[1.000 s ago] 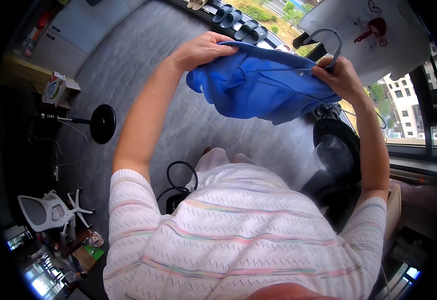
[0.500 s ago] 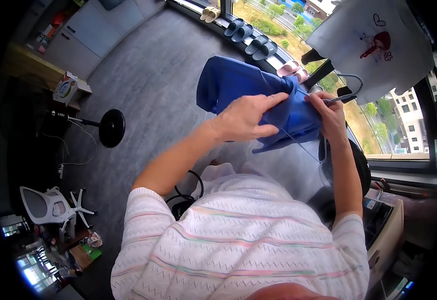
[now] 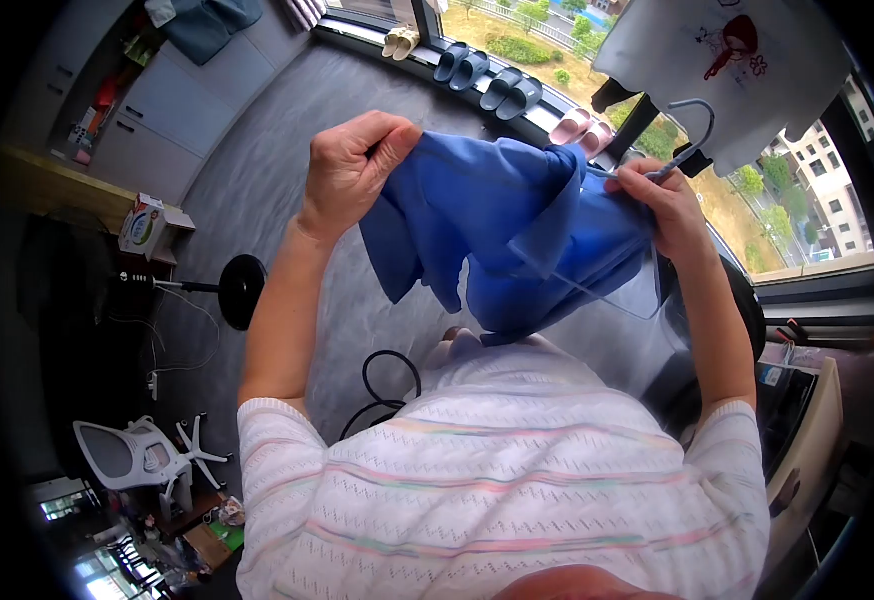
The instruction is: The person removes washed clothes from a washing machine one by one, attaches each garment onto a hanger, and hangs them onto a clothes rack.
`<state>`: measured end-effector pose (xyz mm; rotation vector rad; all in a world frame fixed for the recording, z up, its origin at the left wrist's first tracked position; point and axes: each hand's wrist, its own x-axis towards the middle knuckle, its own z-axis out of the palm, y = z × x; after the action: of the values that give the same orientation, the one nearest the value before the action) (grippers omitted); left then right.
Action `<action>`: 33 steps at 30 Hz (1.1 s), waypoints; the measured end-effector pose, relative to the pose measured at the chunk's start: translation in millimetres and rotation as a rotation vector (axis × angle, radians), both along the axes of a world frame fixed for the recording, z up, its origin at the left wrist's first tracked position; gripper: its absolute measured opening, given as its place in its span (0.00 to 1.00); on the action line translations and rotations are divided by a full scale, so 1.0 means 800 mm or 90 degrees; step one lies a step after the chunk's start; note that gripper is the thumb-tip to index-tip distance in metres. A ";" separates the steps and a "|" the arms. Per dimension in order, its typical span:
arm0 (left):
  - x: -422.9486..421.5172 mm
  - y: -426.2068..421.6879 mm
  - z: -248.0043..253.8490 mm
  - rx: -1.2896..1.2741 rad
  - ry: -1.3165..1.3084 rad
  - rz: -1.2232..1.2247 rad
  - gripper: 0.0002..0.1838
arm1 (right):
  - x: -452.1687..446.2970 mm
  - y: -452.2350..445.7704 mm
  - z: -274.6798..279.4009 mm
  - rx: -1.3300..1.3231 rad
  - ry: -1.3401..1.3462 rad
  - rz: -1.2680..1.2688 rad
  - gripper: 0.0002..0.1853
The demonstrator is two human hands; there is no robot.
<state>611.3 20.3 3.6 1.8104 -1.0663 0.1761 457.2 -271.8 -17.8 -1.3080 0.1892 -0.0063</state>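
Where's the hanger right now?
The hanger is right of centre in the head view, held in the right hand, with the blue cloth hiding part of it.

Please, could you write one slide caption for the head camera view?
The left hand grips a blue garment while the right hand holds a hanger near its hook.

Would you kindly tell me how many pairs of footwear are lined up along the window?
4 pairs: beige shoes at the left end, then one dark pair, another dark pair, and pink slippers nearest the blue cloth, which may hide more.
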 end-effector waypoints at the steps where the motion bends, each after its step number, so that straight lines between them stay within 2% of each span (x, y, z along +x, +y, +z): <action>1: 0.001 0.001 0.010 0.055 -0.122 0.015 0.10 | 0.001 0.001 0.004 -0.006 -0.004 0.003 0.10; 3: 0.003 -0.005 0.029 0.157 -0.369 0.032 0.11 | 0.003 0.003 0.009 -0.011 -0.012 0.014 0.10; 4: -0.003 -0.017 0.039 0.131 -0.422 0.003 0.09 | 0.004 0.006 0.011 -0.022 -0.024 0.019 0.10; 8: -0.019 -0.028 0.046 0.212 -0.277 -0.049 0.08 | 0.005 0.004 0.022 -0.097 -0.060 0.049 0.08; 9: -0.022 -0.027 0.055 0.213 -0.292 -0.058 0.08 | 0.005 -0.010 0.022 -0.187 -0.081 0.121 0.17; 11: -0.032 -0.027 0.078 0.216 -0.317 -0.073 0.08 | 0.008 -0.042 0.008 -0.188 -0.175 0.170 0.30; 13: -0.038 -0.027 0.104 0.219 -0.336 -0.077 0.08 | 0.005 -0.063 -0.010 -0.131 -0.183 0.110 0.33; 15: -0.042 -0.034 0.128 0.233 -0.369 -0.085 0.08 | 0.010 -0.076 -0.029 -0.124 -0.236 0.106 0.31; 18: -0.048 -0.047 0.158 0.260 -0.431 -0.110 0.09 | 0.019 -0.089 -0.034 0.005 -0.220 0.157 0.27; 19: -0.050 -0.050 0.167 0.271 -0.449 -0.112 0.09 | 0.020 -0.092 -0.033 0.041 -0.193 0.130 0.22; 21: -0.056 -0.054 0.181 0.288 -0.485 -0.109 0.08 | 0.022 -0.088 -0.027 -0.037 -0.199 0.121 0.26; 25: -0.064 -0.059 0.200 0.359 -0.508 -0.178 0.08 | 0.033 -0.073 -0.023 -0.181 -0.190 0.108 0.19; 27: -0.059 -0.056 0.200 0.338 -0.503 -0.143 0.08 | 0.027 -0.064 -0.015 -0.214 -0.213 0.061 0.16; 28: -0.057 -0.055 0.200 0.328 -0.499 -0.124 0.08 | 0.020 -0.064 -0.004 -0.363 -0.232 0.094 0.13; 33: -0.053 -0.048 0.200 0.344 -0.549 -0.075 0.08 | 0.030 -0.078 -0.030 -0.632 -0.156 0.064 0.14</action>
<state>569.2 -18.4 163.8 2.1905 -1.9617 0.6958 481.0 -334.5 -41.6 -2.2869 -0.1175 -0.1949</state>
